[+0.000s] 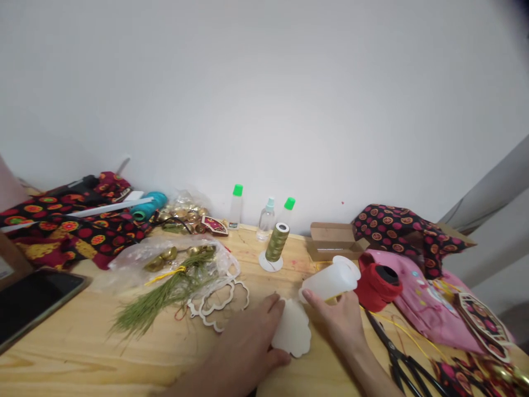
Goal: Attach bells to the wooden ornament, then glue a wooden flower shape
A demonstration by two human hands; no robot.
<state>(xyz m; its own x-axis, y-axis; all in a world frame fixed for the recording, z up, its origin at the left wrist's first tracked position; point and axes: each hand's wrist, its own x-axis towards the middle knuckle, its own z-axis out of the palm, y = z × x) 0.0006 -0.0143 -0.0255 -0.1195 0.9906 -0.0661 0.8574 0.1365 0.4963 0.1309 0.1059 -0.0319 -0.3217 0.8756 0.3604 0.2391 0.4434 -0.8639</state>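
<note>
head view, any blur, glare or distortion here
head view: fisheye bends the table edge and the wall lines at right; light soft and even, faint shadows under the left hand and the right hand holding the cup; top right corner darkens; no strong glare

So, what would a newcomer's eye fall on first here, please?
Bottom centre, the left hand rests on a white scalloped cutout while the right hand touches a tipped translucent cup. Behind them an olive thread spool stands upright, with a red ribbon roll to the cup's right.
</note>
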